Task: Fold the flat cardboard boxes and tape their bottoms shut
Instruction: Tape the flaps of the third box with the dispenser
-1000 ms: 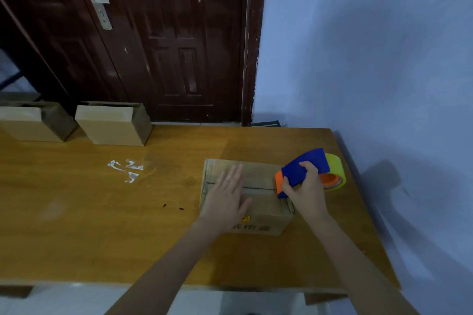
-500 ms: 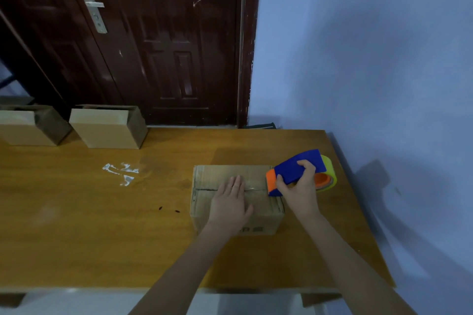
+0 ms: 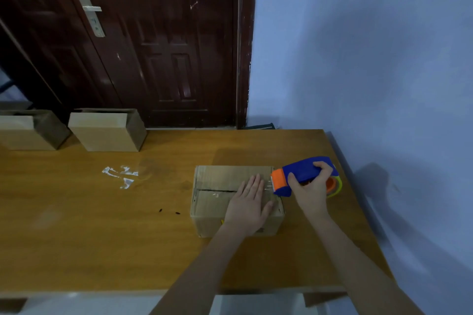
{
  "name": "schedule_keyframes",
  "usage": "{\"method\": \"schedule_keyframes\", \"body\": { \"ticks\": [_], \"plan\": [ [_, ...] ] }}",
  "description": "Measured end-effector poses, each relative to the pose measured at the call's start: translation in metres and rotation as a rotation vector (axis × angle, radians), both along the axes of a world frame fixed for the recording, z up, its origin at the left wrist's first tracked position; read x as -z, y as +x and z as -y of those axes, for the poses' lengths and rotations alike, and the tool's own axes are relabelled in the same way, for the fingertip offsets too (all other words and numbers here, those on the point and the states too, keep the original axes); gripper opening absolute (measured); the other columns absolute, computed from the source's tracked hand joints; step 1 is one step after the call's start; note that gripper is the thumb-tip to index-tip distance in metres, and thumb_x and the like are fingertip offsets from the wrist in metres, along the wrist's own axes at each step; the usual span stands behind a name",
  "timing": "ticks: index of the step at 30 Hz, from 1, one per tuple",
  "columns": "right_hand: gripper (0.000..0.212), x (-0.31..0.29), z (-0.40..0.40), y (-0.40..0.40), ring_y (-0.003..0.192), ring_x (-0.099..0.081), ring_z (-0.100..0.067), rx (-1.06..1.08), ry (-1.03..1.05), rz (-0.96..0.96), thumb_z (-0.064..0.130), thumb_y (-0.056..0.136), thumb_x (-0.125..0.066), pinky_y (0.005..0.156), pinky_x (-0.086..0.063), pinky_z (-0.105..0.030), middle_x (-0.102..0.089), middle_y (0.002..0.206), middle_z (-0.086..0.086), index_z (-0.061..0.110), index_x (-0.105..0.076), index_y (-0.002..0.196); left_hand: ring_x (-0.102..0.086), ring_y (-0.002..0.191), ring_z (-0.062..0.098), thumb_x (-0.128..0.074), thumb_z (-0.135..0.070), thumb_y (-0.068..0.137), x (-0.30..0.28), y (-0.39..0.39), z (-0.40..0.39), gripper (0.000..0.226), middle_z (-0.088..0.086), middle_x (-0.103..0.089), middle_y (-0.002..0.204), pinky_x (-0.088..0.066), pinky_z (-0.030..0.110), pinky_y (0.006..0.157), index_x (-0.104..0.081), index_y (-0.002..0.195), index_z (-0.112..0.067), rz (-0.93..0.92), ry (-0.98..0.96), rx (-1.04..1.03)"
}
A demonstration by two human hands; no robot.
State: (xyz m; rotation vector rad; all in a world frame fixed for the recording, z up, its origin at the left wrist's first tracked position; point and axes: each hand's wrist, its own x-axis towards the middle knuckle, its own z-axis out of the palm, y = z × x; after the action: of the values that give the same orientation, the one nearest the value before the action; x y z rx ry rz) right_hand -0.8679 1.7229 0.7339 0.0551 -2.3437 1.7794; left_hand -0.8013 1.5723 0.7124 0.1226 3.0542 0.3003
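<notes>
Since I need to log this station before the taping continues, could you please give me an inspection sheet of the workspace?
Surface: wooden table, white smear, two dark specks.
Job's things: box flaps-up, seam open; tape dispenser at its right edge.
Clutter: two folded boxes at back left.
Grippers: left hand flat on box; right hand grips dispenser.
Cables: nothing seen.
Surroundings: dark door, blue wall.
</notes>
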Motion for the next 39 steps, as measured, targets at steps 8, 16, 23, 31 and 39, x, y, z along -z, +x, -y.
{"method": "schedule_keyframes", "body": {
  "ticks": [8, 16, 23, 31, 39],
  "plan": [
    [0.060, -0.004, -0.010, -0.001, 0.086, -0.060, -0.016, -0.004, -0.068, 0.005, 0.003, 0.079, -0.071, 0.066, -0.050, -0.022, -0.053, 0.105, -0.005, 0.023, -0.030, 0.118, 0.011, 0.145, 0.012, 0.029, -0.058, 0.070, -0.004, 0.002, -0.001, 0.096, 0.001, 0.008, 0.158, 0.008, 0.029, 0.116, 0.002, 0.150, -0.012, -0.004, 0.020, 0.023],
    [0.062, -0.016, -0.048, -0.005, 0.080, -0.054, -0.006, 0.054, -0.016, -0.009, 0.001, 0.080, -0.070, 0.063, -0.046, -0.020, -0.046, 0.097, 0.007, 0.007, -0.030, 0.127, 0.012, 0.145, 0.010, 0.032, -0.061, 0.071, 0.000, -0.001, 0.004, 0.096, 0.001, 0.009, 0.159, 0.006, 0.029, 0.117, 0.004, 0.150, -0.014, -0.003, -0.003, 0.074],
    [0.061, 0.000, -0.045, -0.001, 0.086, -0.057, -0.017, 0.047, 0.035, 0.037, 0.005, 0.081, -0.072, 0.063, -0.048, -0.020, -0.049, 0.107, -0.007, 0.010, -0.030, 0.125, 0.013, 0.144, 0.010, -0.007, -0.050, 0.099, -0.002, -0.001, 0.004, 0.064, 0.000, 0.011, 0.158, 0.006, 0.029, 0.118, 0.005, 0.150, -0.014, 0.012, -0.013, 0.067],
    [0.061, 0.019, -0.036, 0.002, 0.088, -0.060, -0.024, 0.087, 0.009, 0.096, 0.006, 0.081, -0.071, 0.063, -0.049, -0.022, -0.051, 0.110, -0.013, 0.011, -0.029, 0.126, 0.012, 0.144, 0.010, 0.029, -0.061, 0.071, 0.003, -0.001, 0.002, 0.095, 0.001, 0.009, 0.158, 0.006, 0.030, 0.118, 0.005, 0.150, -0.014, -0.030, -0.021, 0.070],
    [0.062, 0.022, -0.027, 0.004, 0.080, -0.059, -0.016, 0.081, 0.002, 0.095, 0.002, 0.080, -0.071, 0.060, -0.050, -0.018, -0.052, 0.104, -0.010, 0.008, -0.029, 0.125, 0.001, 0.147, 0.022, -0.015, -0.045, 0.097, -0.015, -0.008, -0.014, 0.066, 0.011, -0.003, 0.159, 0.002, 0.037, 0.119, -0.011, 0.150, -0.005, -0.046, -0.065, 0.029]
  ]
}}
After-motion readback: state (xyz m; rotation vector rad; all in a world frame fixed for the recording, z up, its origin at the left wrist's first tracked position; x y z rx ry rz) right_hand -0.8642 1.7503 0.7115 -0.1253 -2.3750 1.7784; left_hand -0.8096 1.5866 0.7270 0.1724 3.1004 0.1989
